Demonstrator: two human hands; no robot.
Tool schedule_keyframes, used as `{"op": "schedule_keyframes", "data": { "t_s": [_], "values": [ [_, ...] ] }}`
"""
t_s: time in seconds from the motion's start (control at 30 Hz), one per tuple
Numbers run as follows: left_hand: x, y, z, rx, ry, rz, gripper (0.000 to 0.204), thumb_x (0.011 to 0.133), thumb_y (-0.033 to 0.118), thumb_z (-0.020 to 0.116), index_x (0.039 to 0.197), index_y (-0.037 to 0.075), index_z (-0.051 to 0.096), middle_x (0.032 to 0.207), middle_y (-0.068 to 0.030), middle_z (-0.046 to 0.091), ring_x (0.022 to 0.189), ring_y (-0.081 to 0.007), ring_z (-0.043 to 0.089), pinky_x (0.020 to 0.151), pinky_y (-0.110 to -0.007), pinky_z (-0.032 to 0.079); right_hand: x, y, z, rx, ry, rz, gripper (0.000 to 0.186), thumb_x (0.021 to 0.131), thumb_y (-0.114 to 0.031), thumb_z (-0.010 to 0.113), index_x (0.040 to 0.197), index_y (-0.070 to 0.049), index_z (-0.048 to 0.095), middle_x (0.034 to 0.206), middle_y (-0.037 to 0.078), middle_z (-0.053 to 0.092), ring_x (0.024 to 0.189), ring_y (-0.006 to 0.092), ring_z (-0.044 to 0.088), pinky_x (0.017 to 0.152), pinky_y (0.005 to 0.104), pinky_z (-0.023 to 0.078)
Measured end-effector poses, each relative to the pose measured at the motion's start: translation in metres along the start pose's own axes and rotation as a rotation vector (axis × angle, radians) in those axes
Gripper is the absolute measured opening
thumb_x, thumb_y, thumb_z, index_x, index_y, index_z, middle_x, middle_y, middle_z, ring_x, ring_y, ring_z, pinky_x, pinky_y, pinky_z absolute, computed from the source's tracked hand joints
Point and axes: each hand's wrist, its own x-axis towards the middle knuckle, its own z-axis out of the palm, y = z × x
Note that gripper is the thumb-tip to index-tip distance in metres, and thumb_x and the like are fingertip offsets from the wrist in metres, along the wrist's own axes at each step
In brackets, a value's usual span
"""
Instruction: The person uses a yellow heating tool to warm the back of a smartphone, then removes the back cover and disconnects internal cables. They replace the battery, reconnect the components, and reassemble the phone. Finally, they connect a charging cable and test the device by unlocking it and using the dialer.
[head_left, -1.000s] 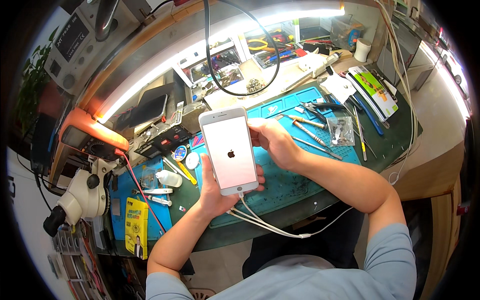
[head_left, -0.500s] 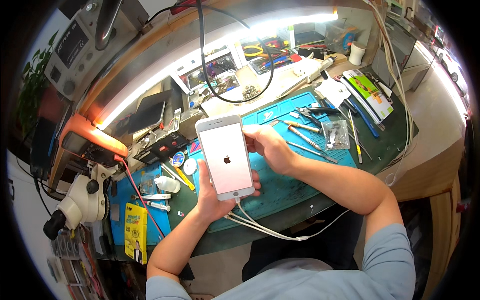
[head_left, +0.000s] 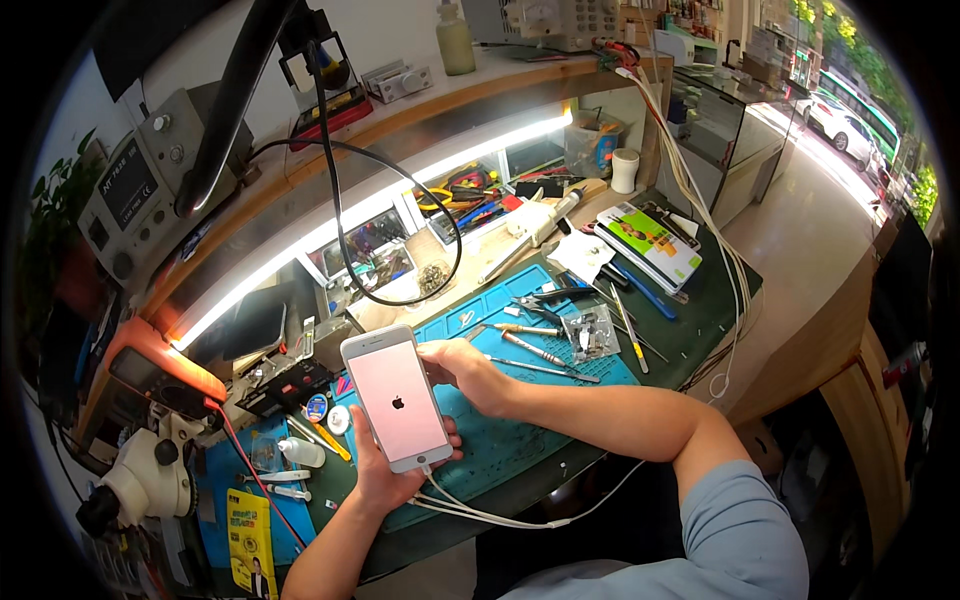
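A white smartphone (head_left: 399, 400) is held upright over the bench, its bright screen showing a small dark logo. My left hand (head_left: 385, 482) wraps around its lower part, thumb along the left edge and fingertips at the right edge. My right hand (head_left: 476, 374) grips the phone's upper right edge, with some fingers hidden behind it. A white charging cable (head_left: 480, 514) with several strands is plugged into the phone's bottom end and trails to the right. Below the phone lies a blue silicone work mat (head_left: 490, 440).
Screwdrivers, pliers (head_left: 540, 308) and a clear bag of small parts (head_left: 591, 333) lie on the mat's right side. At left stand an orange multimeter (head_left: 165, 365), a microscope (head_left: 150, 470) and a white bottle (head_left: 302, 452). A black cable loop (head_left: 335, 215) hangs above.
The view has swung up and to the right, so the bench, phone and hands appear lower and farther left. Both hands keep their hold on the phone, and the screen still shows the logo.
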Motion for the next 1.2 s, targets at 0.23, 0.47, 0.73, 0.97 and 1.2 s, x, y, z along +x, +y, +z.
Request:
{"op": "schedule_keyframes", "data": {
  "t_s": [0.23,0.47,0.73,0.97,1.2],
  "values": [
    [-0.002,0.001,0.001,0.020,0.015,0.004,0.106,0.089,0.091,0.020,0.144,0.006,0.049,0.123,-0.0222,0.064,0.109,-0.0367,0.066,0.095,-0.050,0.056,0.002,0.003,0.000,-0.056,0.013,-0.054,0.042,0.105,-0.028,0.046,0.108,0.004,0.072,0.105,0.010,0.073,0.097,0.0168,0.067,0.096,0.0346,0.050],
    [0.001,-0.001,0.000,-0.021,-0.048,0.005,0.108,0.090,0.090,0.018,0.149,0.003,0.046,0.128,-0.0233,0.064,0.115,-0.0374,0.066,0.100,-0.053,0.052,0.000,-0.001,-0.008,0.004,-0.066,0.011,0.040,0.106,-0.028,0.045,0.110,0.003,0.069,0.105,0.011,0.073,0.098,0.0170,0.067,0.095,0.0354,0.050],
    [-0.001,0.000,0.002,-0.043,-0.052,0.017,0.108,0.091,0.089,0.014,0.148,0.002,0.043,0.126,-0.0232,0.064,0.111,-0.0358,0.066,0.097,-0.051,0.053,-0.003,-0.009,0.001,-0.036,-0.035,0.040,0.044,0.105,-0.029,0.041,0.115,0.004,0.069,0.105,0.011,0.073,0.097,0.0193,0.067,0.094,0.0383,0.048],
    [0.000,0.000,-0.001,-0.009,-0.085,0.026,0.107,0.092,0.089,0.014,0.151,0.003,0.041,0.128,-0.0242,0.063,0.112,-0.0342,0.066,0.097,-0.049,0.054,-0.004,-0.012,0.001,-0.039,-0.058,0.039,0.045,0.105,-0.030,0.041,0.115,0.003,0.070,0.101,0.010,0.073,0.093,0.0176,0.068,0.093,0.0361,0.050],
    [0.001,0.002,0.005,-0.022,-0.107,0.025,0.106,0.092,0.088,0.013,0.154,0.005,0.038,0.132,-0.0263,0.061,0.115,-0.0342,0.066,0.097,-0.048,0.054,-0.005,-0.014,0.001,-0.061,-0.048,0.054,0.049,0.105,-0.031,0.039,0.121,0.004,0.069,0.104,0.011,0.073,0.096,0.0182,0.068,0.092,0.0368,0.051]
  ]
}}
